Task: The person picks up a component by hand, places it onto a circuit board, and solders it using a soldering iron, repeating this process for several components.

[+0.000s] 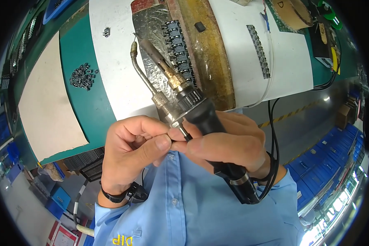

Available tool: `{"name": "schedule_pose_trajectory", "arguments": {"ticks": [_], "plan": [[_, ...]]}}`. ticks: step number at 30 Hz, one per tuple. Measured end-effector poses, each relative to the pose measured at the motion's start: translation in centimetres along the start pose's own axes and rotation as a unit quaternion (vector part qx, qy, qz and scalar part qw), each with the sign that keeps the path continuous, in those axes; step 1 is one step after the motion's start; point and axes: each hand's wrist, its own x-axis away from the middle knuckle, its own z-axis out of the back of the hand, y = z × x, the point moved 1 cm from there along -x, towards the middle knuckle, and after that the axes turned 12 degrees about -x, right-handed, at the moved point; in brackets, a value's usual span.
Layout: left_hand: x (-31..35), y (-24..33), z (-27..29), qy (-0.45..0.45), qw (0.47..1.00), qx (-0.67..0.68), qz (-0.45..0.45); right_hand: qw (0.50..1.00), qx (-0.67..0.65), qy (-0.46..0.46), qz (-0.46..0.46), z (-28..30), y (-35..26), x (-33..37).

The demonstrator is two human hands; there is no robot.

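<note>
My right hand [238, 143] is wrapped round the black handle of a soldering iron [206, 115]. A thin metal solder feed tube [142, 76] runs along the iron, and both tips point away from me over the bench. My left hand [129, 149] is closed in a pinch, its thumb and forefinger meeting my right fingertips just below the feed tube's knurled fitting [163, 104]. Whatever lies between those fingers is hidden. Beyond the iron, a row of small black components [178, 49] lines the edge of a worn, brownish fixture bar [213, 53].
A pile of tiny black parts [83, 76] lies on the green mat [98, 98] at left. One small part [106, 32] sits on white paper. Another component row [258, 51] and a pale cable [270, 78] are at right. Black cords [274, 143] hang beside my right wrist.
</note>
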Motion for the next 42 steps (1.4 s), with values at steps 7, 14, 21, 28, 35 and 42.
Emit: {"name": "schedule_pose_trajectory", "arguments": {"ticks": [7,14,21,28,35,42], "plan": [[-0.2,-1.2,-0.1,0.025,0.986,-0.055,-0.153,0.994,-0.030,-0.003,-0.106,0.2,-0.7,0.7],[-0.2,-0.9,-0.2,0.059,0.901,-0.308,-0.300,0.996,-0.040,0.049,-0.062,-0.2,-0.9,0.9],[-0.3,-1.1,-0.3,0.099,0.835,-0.387,-0.379,0.995,-0.041,0.025,-0.087,-0.1,-0.9,0.9],[0.0,-1.3,-0.1,0.087,0.888,-0.316,-0.322,0.991,-0.055,0.030,-0.119,-0.3,-0.8,0.9],[-0.2,-2.1,0.2,0.054,0.937,-0.191,-0.287,0.994,-0.039,0.024,-0.094,-0.2,-0.8,0.9],[-0.3,-2.4,0.2,0.057,0.938,-0.189,-0.286,0.995,-0.014,0.082,-0.055,-1.0,-0.7,0.5]]}}
